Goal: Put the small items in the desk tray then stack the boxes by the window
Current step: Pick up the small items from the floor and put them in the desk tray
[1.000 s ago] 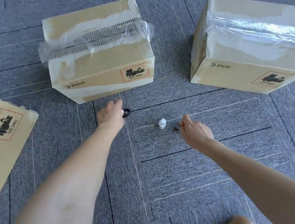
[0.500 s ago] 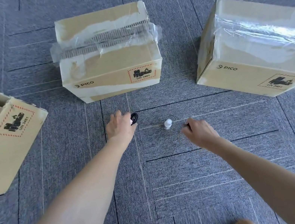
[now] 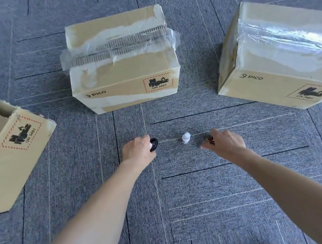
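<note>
Head view. The floor is grey carpet tile (image 3: 191,202). Three cardboard boxes stand on it, well apart from one another. The middle box (image 3: 124,78) sits upright, its top flaps parted along the seam with torn clear tape hanging at both ends; its front face carries a PICO mark and a UN 3481 battery label. The left box (image 3: 4,153) is cut by the frame edge, its top torn open, with the same label on its near face. The right box (image 3: 280,62) is closed, with clear tape across its top.

Three small items lie in a row on the carpet in front of the middle box. The left hand (image 3: 138,150) is reached forward, its fingers curled around a black ring-shaped item (image 3: 153,144), which shows at the fingertips tilted on edge. Whether the item is clear of the carpet cannot be determined. A small white bottle (image 3: 186,137) stands upright on the carpet between the two hands, touched by neither. The right hand (image 3: 225,142) is lowered to the carpet, fingers curled and pinching a small dark clip with a metallic glint (image 3: 209,140); most of the clip is hidden by the fingers.

No desk tray appears in this view.
</note>
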Action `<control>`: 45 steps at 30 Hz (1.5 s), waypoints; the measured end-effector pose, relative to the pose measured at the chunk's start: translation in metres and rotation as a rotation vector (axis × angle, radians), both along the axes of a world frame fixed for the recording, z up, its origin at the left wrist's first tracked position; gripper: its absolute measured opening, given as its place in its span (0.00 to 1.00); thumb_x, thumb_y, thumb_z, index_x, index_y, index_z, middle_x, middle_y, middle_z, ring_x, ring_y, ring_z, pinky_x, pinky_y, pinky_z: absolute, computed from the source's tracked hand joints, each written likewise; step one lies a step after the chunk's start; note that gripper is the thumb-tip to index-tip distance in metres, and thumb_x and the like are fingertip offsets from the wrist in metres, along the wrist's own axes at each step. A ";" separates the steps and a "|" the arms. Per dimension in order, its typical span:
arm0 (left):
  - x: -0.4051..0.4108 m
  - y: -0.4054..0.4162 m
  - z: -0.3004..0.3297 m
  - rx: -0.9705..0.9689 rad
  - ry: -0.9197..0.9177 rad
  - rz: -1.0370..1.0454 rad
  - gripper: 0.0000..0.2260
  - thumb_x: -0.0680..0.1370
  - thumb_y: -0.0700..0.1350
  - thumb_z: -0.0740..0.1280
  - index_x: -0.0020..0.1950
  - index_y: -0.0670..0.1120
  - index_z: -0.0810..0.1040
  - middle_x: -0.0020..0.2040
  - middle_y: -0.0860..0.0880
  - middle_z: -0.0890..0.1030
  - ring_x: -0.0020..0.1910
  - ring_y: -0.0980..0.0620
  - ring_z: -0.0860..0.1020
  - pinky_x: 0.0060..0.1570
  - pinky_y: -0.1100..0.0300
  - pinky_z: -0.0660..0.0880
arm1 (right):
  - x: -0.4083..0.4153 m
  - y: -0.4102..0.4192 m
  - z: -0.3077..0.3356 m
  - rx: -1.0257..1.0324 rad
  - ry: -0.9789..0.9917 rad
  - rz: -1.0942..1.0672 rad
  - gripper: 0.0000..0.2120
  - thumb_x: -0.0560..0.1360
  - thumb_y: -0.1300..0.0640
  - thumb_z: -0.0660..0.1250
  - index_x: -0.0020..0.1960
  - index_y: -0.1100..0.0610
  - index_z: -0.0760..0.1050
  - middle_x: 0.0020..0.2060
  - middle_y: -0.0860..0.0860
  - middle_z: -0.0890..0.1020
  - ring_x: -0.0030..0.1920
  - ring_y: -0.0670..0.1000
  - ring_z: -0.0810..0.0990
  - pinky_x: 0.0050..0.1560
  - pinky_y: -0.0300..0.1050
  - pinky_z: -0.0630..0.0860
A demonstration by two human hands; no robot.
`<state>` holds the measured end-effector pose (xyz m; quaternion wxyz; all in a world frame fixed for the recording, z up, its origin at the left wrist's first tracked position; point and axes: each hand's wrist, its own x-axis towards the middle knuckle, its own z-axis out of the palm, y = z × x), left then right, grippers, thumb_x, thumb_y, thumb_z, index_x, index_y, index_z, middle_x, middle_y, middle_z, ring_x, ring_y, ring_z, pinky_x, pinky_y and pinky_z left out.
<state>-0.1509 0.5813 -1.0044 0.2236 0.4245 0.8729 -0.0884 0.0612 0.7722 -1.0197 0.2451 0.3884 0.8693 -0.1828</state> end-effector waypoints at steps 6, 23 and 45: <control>0.001 0.007 0.002 -0.031 0.006 -0.018 0.19 0.77 0.54 0.69 0.63 0.46 0.73 0.51 0.48 0.80 0.42 0.50 0.77 0.36 0.58 0.72 | -0.011 -0.002 -0.008 -0.224 -0.023 -0.055 0.13 0.82 0.48 0.60 0.45 0.56 0.68 0.36 0.49 0.76 0.31 0.47 0.73 0.34 0.40 0.77; 0.006 0.004 0.009 -0.008 -0.035 0.044 0.20 0.77 0.53 0.70 0.65 0.47 0.73 0.53 0.47 0.79 0.46 0.49 0.79 0.40 0.57 0.75 | -0.023 -0.024 -0.003 -0.243 0.170 -0.255 0.25 0.73 0.42 0.73 0.64 0.52 0.71 0.46 0.48 0.80 0.41 0.50 0.80 0.37 0.43 0.77; 0.014 -0.034 0.112 0.132 -0.336 0.307 0.19 0.75 0.45 0.74 0.62 0.41 0.73 0.57 0.43 0.79 0.53 0.46 0.79 0.47 0.58 0.74 | -0.071 -0.072 0.108 -0.431 0.207 -0.088 0.08 0.78 0.53 0.69 0.45 0.56 0.72 0.34 0.51 0.75 0.30 0.48 0.70 0.30 0.41 0.75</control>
